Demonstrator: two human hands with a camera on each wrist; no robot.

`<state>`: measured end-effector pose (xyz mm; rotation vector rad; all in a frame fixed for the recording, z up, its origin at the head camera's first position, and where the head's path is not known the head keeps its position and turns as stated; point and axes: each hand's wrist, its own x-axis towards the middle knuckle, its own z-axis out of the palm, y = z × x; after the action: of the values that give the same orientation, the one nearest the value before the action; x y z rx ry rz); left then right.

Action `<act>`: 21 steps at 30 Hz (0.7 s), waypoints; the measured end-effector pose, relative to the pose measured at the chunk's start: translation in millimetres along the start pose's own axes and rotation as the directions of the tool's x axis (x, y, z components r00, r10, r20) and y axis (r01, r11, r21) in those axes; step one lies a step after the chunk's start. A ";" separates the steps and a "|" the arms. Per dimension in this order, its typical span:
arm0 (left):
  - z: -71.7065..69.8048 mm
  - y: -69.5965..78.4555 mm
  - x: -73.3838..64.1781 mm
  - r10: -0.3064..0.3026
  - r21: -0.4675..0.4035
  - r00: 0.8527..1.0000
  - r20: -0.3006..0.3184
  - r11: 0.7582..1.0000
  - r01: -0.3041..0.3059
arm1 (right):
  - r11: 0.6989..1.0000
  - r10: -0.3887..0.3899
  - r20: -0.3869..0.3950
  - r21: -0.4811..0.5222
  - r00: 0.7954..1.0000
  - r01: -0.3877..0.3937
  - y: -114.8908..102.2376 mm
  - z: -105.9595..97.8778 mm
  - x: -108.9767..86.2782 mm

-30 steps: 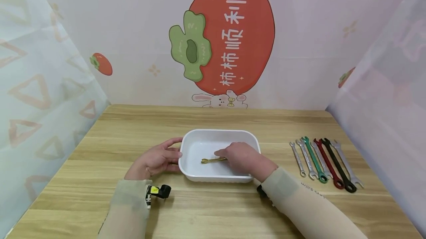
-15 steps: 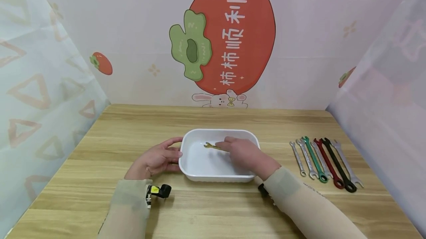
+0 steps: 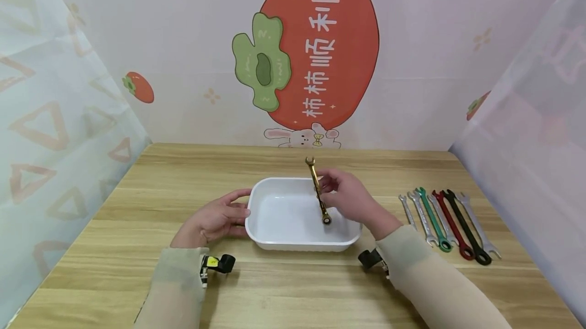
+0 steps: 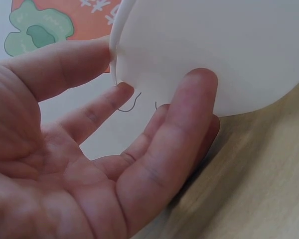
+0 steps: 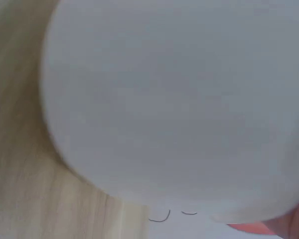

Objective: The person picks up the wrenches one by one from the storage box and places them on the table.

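My right hand [image 3: 350, 197] pinches a gold combination wrench [image 3: 317, 186] near the middle of its shaft. The wrench stands steeply tilted over the white tray [image 3: 302, 246], open-jaw end up and ring end down. At the tray's left end, my left hand [image 3: 217, 219] touches the rim and outer wall with spread, fairly straight fingers. In the left wrist view, these fingertips [image 4: 202, 82] rest against the tray's outer wall [image 4: 229, 35]. The tray's wall [image 5: 174, 109] fills most of the right wrist view and hides the wrench there.
Several wrenches lie side by side to the right of the tray, including a green one [image 3: 432, 217], a red one [image 3: 453, 225] and a black one [image 3: 467, 227]. They rest on a wood-grain table [image 3: 274, 288]. A printed backdrop [image 3: 206, 54] stands behind it.
My right hand has raised the gold wrench from inside the tray and turned it from lying flat to nearly upright. The left hand stays at the tray's left end.
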<state>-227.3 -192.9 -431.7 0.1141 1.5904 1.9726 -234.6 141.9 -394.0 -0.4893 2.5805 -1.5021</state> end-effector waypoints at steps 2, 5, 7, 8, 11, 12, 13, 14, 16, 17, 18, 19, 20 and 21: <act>0.3 0.0 0.0 -0.002 -0.002 1.000 -0.003 1.000 0.002 | 0.978 0.075 0.008 0.195 0.997 -0.075 -0.6 -5.9 -1.5; 1.3 0.3 -0.1 -0.004 -0.008 1.000 -0.005 1.000 0.004 | 0.893 0.157 0.024 0.423 0.987 -0.152 -0.8 -17.3 -4.6; 2.1 0.4 0.0 -0.004 -0.007 1.000 -0.006 1.000 0.004 | 0.836 0.189 0.030 0.520 0.981 -0.177 0.8 -27.5 -7.6; 2.3 0.2 0.2 -0.003 -0.004 1.000 -0.006 1.000 0.003 | 0.810 0.201 0.034 0.556 0.979 -0.185 1.8 -33.1 -9.3; 2.8 -0.7 0.6 -0.004 0.005 1.000 -0.010 1.000 0.004 | 0.735 0.228 0.040 0.648 0.973 -0.199 6.2 -51.1 -14.4; 2.7 -1.1 0.5 -0.004 0.010 1.000 -0.010 1.000 0.004 | 0.718 0.230 0.042 0.668 0.972 -0.198 8.5 -57.4 -16.3; 2.6 -1.5 0.5 -0.004 0.011 1.000 -0.010 1.000 0.004 | 0.703 0.234 0.040 0.683 0.971 -0.197 10.6 -63.6 -18.4; 2.7 -1.8 0.5 -0.003 0.013 1.000 -0.010 1.000 0.003 | 0.692 0.234 0.037 0.696 0.972 -0.193 13.3 -69.8 -20.6; 3.1 -1.8 0.3 -0.001 0.011 1.000 -0.006 1.000 0.001 | 0.683 0.231 0.024 0.708 0.973 -0.180 19.0 -82.6 -26.3; 3.2 -1.9 0.3 0.000 0.009 1.000 -0.005 1.000 0.000 | 0.689 0.229 0.016 0.704 0.973 -0.174 22.2 -89.1 -29.7; 3.5 -1.9 0.3 0.001 0.007 1.000 -0.002 1.000 -0.001 | 0.696 0.228 0.006 0.699 0.974 -0.168 25.5 -95.6 -33.3; 3.8 -1.7 0.5 0.002 0.004 1.000 0.002 1.000 -0.002 | 0.702 0.233 -0.002 0.692 0.972 -0.167 29.2 -101.8 -36.9; 4.1 -1.5 0.6 0.003 0.002 1.000 0.006 1.000 -0.003 | 0.715 0.237 -0.011 0.679 0.972 -0.166 33.2 -107.8 -40.6; 4.3 -1.4 0.7 0.002 -0.001 1.000 0.008 1.000 -0.002 | 0.731 0.248 -0.021 0.660 0.969 -0.173 37.2 -113.3 -44.3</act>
<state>-225.5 -188.7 -431.9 0.1233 1.5847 1.9723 -230.3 267.1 -372.0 -0.0197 1.8672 -2.2190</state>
